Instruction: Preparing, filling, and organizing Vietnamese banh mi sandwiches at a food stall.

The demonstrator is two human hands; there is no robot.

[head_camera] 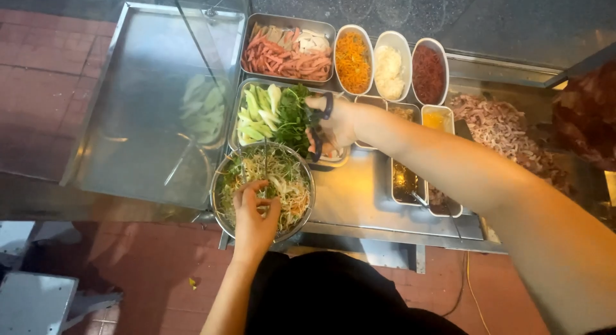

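A round metal bowl (221, 207) of shredded salad stands at the near edge of a steel counter. My left hand (255, 214) reaches into it and pinches the shreds. My right hand (333, 122) grips black-handled scissors (319, 126) just above the bowl, over a steel tray (239, 98) of cucumber slices and green herbs.
Behind are a tray of sliced sausage (285, 50), white oval dishes of shredded carrot (353, 62), white shreds (390, 69) and dark red bits (428, 72), small sauce tubs (405, 178) and a heap of pink meat (507, 133). A glass pane (160, 98) stands left. Red floor tiles lie below.
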